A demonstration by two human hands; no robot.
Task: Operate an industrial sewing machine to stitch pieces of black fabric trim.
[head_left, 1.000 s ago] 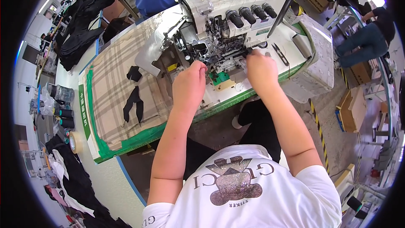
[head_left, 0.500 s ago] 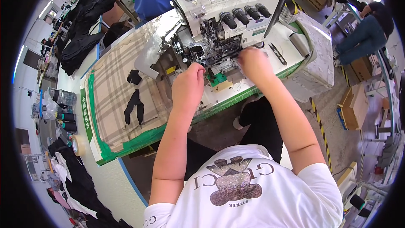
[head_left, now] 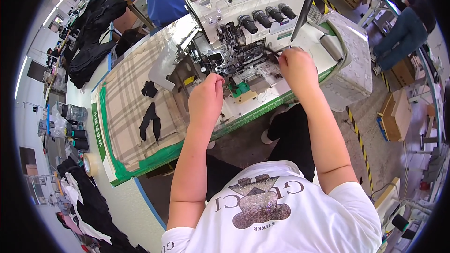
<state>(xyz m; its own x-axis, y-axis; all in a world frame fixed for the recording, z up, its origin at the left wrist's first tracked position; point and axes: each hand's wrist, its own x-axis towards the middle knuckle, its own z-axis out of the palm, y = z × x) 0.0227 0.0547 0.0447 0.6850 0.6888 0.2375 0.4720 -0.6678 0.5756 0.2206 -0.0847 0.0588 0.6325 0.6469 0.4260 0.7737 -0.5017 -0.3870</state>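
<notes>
The white T-shirt [head_left: 323, 215] bears a glittery print [head_left: 260, 204] — black trousers [head_left: 294, 136] below.

A sewing machine [head_left: 248, 0] stands on a table [head_left: 246, 107] at upper centre. Before it are the left hand [head_left: 206, 98] and, further right, the right hand [head_left: 298, 68]. On the table's left part, a cloth scrap [head_left: 149, 89] lies above a cloth strip [head_left: 150, 122]. A carton [head_left: 394, 117] sits at far right.

White sewing machine [head_left: 248, 3], black knobs [head_left: 261, 18] — and a beige plaid cover [head_left: 125, 107].
</notes>
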